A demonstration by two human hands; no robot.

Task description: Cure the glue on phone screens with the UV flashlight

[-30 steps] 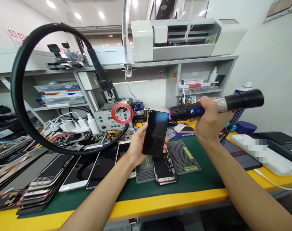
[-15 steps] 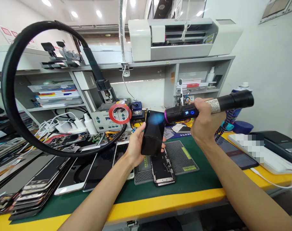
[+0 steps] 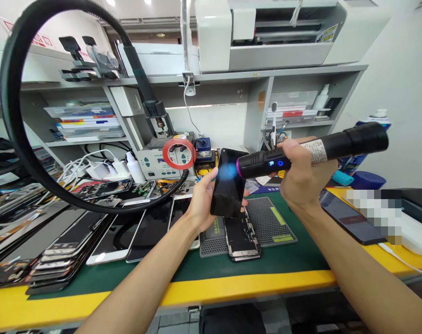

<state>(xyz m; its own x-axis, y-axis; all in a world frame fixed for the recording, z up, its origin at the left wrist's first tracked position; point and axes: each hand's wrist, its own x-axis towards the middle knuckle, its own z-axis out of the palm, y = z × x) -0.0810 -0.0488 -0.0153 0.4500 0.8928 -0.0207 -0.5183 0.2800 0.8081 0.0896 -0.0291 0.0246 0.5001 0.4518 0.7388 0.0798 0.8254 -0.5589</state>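
Observation:
My left hand [image 3: 202, 200] is closed around a black phone screen [image 3: 227, 197], thumb at its left edge and fingertips showing at its right. The screen is held up and tilted above the mat. In my right hand [image 3: 303, 176] is a black flashlight [image 3: 350, 143] with a lit blue display and a purple ring at its front end. That end is right by the screen's upper part, where a blue glow shows; whether they touch I cannot tell. Below, an opened phone part [image 3: 243, 241] with bare inner components lies on a grey perforated mat [image 3: 269, 225].
A black hose [image 3: 10, 106] loops in front on the left, near a red tape roll [image 3: 167, 153]. Stacked phone screens [image 3: 57, 264] and tablets cover the left of the green bench mat [image 3: 283, 260]. A white device lies at right; a cutting machine [image 3: 276, 58] tops the shelf.
The camera view has tilted down and shifted slightly. The flashlight's front end now overlaps the screen's right edge, and the blue glow sits lower and further left on the screen.

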